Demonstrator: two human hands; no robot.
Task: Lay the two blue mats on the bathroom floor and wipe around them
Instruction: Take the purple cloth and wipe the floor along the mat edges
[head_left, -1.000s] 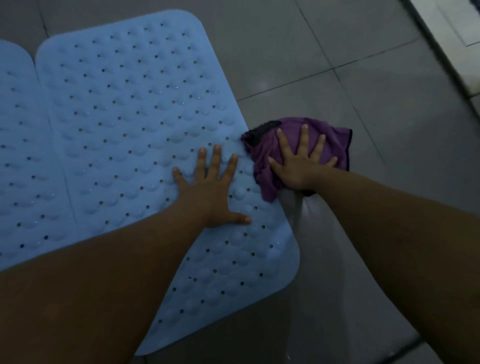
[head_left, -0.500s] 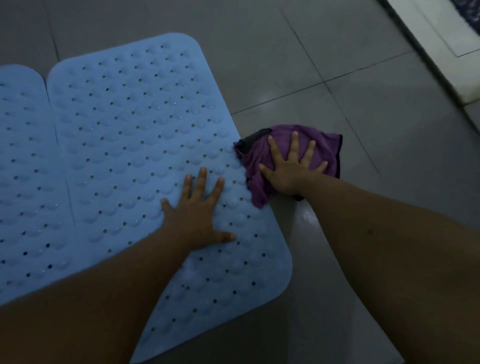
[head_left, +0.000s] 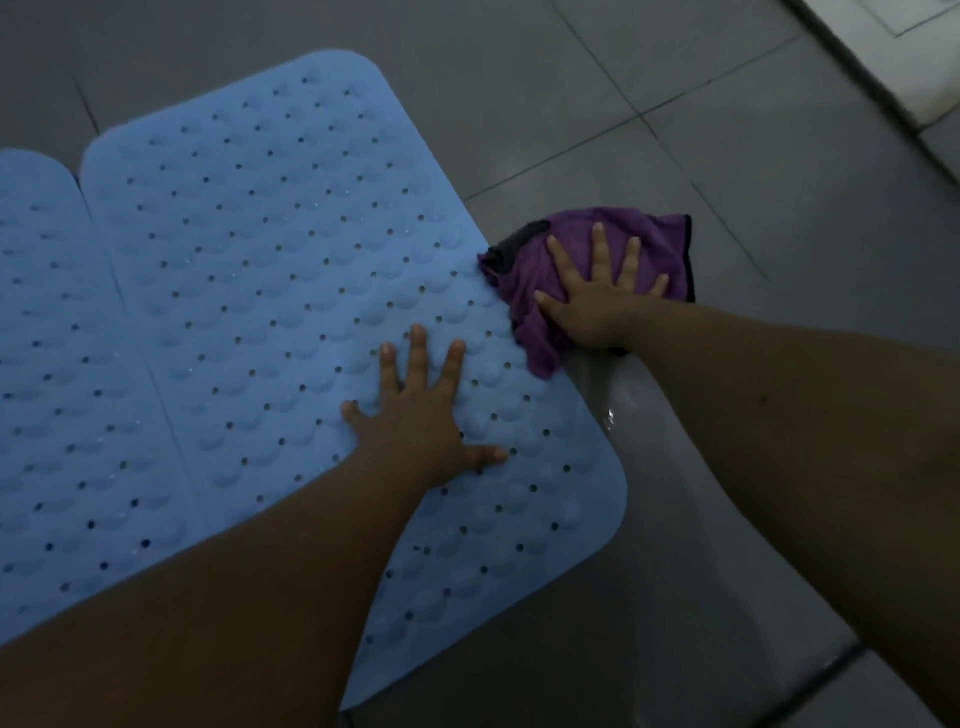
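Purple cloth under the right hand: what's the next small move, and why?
Probably slide the purple cloth along the right mat's edge, away from the person. The right hand presses it flat on the tile floor against that edge, a wet sheen lies nearer the person, and the left hand pins the mat.
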